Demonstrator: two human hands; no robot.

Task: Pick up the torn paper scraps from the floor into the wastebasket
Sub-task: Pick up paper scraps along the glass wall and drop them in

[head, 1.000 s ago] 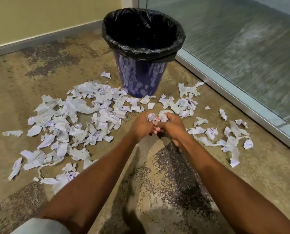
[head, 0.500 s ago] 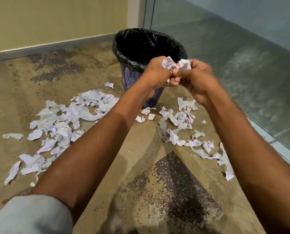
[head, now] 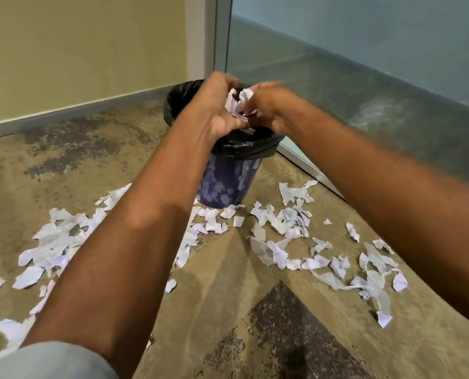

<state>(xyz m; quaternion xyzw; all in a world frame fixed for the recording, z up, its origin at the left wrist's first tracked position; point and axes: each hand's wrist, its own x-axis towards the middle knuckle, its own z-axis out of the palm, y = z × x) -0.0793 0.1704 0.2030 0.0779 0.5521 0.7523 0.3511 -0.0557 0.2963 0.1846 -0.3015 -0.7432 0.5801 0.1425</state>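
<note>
Dozens of torn paper scraps [head: 55, 242] lie on the floor [head: 91, 165] left and right of the one wastebasket [head: 228, 184], too many to count. Over its mouth the left hand [head: 217, 105] and right hand [head: 269, 108] clamp one crumpled bunch [head: 237, 101] between them. Light, limp and apt to flutter, the scraps seem best scooped in tight handfuls.

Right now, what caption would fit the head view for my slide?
Over the black-lined wastebasket, the left hand and right hand hold torn paper scraps; many loose scraps lie on the floor.

Crumpled paper scraps [head: 278, 254], glossy plastic liner [head: 244, 146], rough floor [head: 222, 302]
</note>
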